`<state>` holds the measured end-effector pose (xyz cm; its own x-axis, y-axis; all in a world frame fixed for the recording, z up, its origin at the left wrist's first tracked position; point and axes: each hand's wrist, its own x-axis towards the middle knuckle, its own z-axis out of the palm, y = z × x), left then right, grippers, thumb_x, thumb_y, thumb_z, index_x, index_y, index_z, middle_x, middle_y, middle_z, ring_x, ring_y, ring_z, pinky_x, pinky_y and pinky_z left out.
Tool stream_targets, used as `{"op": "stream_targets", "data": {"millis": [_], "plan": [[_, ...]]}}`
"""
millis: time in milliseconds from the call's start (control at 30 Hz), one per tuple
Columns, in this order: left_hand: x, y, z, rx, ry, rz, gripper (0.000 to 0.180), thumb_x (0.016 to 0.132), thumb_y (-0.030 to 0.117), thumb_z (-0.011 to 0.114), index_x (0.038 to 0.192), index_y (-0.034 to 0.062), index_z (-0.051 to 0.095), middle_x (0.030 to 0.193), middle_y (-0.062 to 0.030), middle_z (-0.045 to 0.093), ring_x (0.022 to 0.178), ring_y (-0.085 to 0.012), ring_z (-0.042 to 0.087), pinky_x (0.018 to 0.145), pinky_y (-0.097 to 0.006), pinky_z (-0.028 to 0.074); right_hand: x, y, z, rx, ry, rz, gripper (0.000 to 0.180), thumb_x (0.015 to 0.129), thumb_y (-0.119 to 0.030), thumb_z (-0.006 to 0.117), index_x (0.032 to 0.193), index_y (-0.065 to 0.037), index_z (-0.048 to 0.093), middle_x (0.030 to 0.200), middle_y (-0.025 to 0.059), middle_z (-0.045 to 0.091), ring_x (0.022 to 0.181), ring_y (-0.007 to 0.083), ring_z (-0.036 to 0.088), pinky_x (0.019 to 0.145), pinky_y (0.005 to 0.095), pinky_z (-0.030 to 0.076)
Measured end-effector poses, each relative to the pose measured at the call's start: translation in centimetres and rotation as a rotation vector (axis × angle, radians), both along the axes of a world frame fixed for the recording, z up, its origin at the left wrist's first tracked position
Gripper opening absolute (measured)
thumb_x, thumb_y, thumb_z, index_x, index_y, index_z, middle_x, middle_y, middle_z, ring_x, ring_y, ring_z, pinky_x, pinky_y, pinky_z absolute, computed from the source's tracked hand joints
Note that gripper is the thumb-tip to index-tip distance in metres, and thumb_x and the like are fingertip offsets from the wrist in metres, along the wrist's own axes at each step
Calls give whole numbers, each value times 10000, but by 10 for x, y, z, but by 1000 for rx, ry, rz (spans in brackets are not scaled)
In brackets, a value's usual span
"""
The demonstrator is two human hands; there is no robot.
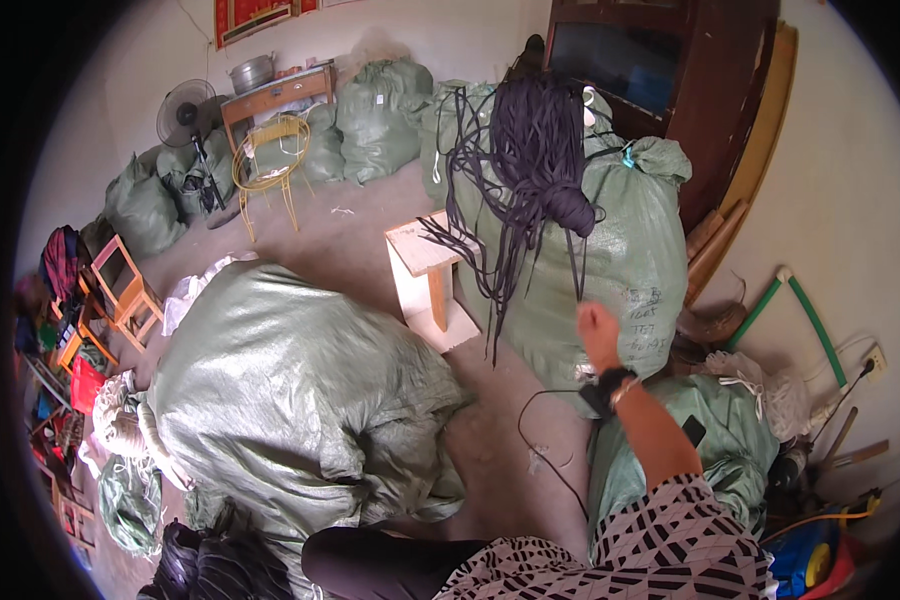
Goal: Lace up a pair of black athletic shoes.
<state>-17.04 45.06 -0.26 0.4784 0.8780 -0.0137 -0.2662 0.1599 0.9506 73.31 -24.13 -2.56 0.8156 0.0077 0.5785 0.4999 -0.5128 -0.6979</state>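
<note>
My right hand (598, 338) is raised in front of a large stuffed green sack (635, 260), its fingers closed on a thin black strap (579, 265). That strap hangs from a big tangled bundle of black straps (540, 140) draped over the top of the sacks. Part of the bundle is gathered into a thick knot, and loose ends trail down over the sack's front. A dark wristband sits on my right wrist. My left hand is out of the picture.
A wooden stool-like stand (435, 280) stands left of the straps. A large green sack (290, 390) fills the near left. Another sack (730, 440) lies by my right arm, and a dark cable (523, 425) crosses the floor. Further back are a fan (188, 115) and a yellow chair (270, 155).
</note>
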Motion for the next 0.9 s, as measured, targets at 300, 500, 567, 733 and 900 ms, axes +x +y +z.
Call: {"op": "stream_targets", "data": {"millis": [300,500,567,733,900], "plan": [[9,-74,-133,-35,36,32,460,889,318,491,1219,-3,503,1129,-132,569,1022,-226,547,903,-354,439,-241,-103,-215,-1521,1270,974,168,675,-208,666,689,-40,667,716,93,681,648,225,648,563,377,491],[123,-349,-271,-90,27,-21,455,889,318,494,1212,-1,508,1115,-130,575,1007,-222,553,895,-348,442,-288,-171,-259,-1510,950,1137,204,727,-198,633,835,-28,665,839,126,669,736,252,624,641,385,482],[102,-445,-262,-70,80,25,453,888,317,495,1210,0,509,1110,-129,578,1002,-221,555,892,-346,443,-286,-160,-276,-1483,910,1229,207,732,-198,629,844,-27,663,845,129,667,741,253,622,645,385,481],[79,-495,-221,-59,134,106,448,888,317,497,1205,1,513,1099,-127,583,990,-217,560,885,-341,446,-285,-131,-266,-1452,803,1357,215,745,-197,619,868,-26,658,859,136,660,755,255,616,658,387,478],[172,-387,-157,-107,192,18,443,888,316,499,1200,3,517,1087,-125,588,977,-213,565,877,-336,449,-294,-146,-259,-1375,852,1338,223,758,-197,609,892,-25,653,874,144,654,769,257,610,670,388,476]]}}
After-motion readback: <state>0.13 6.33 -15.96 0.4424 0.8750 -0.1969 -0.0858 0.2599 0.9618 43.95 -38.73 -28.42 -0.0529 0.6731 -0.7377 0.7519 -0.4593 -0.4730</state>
